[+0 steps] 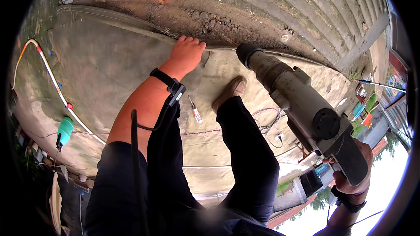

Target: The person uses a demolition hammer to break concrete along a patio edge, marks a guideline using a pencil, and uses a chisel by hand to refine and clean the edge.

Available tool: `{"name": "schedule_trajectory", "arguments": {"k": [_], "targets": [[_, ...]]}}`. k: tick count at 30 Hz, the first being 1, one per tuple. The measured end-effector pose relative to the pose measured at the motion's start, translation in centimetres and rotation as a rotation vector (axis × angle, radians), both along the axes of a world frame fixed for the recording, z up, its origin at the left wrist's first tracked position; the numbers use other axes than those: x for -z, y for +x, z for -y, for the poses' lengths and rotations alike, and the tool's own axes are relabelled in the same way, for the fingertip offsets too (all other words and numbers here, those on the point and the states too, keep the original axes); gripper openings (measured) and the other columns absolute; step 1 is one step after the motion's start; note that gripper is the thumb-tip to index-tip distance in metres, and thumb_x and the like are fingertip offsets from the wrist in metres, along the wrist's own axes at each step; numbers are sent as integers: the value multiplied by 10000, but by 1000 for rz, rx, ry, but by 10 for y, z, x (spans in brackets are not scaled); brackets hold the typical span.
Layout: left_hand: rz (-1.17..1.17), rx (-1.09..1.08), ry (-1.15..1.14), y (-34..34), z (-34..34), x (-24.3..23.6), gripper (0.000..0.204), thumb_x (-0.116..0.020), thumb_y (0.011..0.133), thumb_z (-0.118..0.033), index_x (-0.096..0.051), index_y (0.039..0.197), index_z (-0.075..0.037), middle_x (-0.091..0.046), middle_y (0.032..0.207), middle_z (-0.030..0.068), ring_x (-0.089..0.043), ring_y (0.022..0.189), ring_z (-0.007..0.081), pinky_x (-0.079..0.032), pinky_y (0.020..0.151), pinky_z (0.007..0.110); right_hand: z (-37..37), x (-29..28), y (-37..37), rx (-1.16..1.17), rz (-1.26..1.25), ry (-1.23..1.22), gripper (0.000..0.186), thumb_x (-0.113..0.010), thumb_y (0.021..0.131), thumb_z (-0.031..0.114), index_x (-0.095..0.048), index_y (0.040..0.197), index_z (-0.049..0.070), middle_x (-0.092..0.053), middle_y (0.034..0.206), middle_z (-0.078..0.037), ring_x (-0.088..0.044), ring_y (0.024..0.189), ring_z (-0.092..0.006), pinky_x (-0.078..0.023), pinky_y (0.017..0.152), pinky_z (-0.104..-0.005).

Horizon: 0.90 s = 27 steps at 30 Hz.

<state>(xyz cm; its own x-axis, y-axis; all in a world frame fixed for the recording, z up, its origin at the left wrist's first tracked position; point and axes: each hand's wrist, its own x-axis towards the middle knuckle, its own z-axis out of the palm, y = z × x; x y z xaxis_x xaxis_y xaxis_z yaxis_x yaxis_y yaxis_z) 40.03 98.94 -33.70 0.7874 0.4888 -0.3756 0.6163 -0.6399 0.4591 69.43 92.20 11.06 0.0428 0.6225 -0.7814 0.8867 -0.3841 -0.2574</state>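
White hose curved at far left. Left hand at the raised edge, fingers bent; grip or mere rest, couldn't tell. Screwdriver lay on the ground below it. Grey power drill slanted right of centre, nose near that edge. Right hand was wrapped round its rear handle.

1. A grey-beige power drill shows black at its nose collar and round side cap.
2. A screwdriver handle carries a red-and-white pattern.
3. A teal cylinder ends in black; a whitish hose bears red and orange bands.
4. The left wrist strap is black, the trousers near-black, the shoe brown.
5. Brown-grey curving stripes line the ridged surface.
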Motion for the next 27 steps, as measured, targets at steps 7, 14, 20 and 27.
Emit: {"name": "schedule_trajectory", "arguments": {"k": [7,14,20,27], "targets": [[-19,-3,-1,1,0,3,245,-526,825,-79,-616,1048,-121,-603,896,47,-576,953,238,-401,903,383,4,21,-10,302,-142,-78,401,-656,540,92,-658,924,-21,-680,814,-109,-667,704,-197,-518,661,-281],[15,-21,-5,-1,1,3,223,-526,823,-80,-619,1021,-122,-601,887,48,-575,939,238,-401,883,376,-9,32,-22,190,-188,-32,355,-637,548,59,-628,897,-2,-628,730,-113,-627,621,-245,-497,593,-309],[81,-41,89,-1,3,9,101,-544,828,-136,-631,878,-136,-615,833,21,-588,889,213,-402,850,375,-3,38,-23,190,-229,48,436,-653,551,70,-615,980,1,-631,762,-125,-618,607,-290,-497,576,-331],[47,-36,57,0,4,10,105,-542,837,-143,-629,897,-138,-624,854,23,-591,908,212,-402,861,378,-1,43,-23,265,-217,-16,455,-683,567,87,-616,1007,-9,-648,782,-138,-638,624,-293,-510,590,-337]]}}
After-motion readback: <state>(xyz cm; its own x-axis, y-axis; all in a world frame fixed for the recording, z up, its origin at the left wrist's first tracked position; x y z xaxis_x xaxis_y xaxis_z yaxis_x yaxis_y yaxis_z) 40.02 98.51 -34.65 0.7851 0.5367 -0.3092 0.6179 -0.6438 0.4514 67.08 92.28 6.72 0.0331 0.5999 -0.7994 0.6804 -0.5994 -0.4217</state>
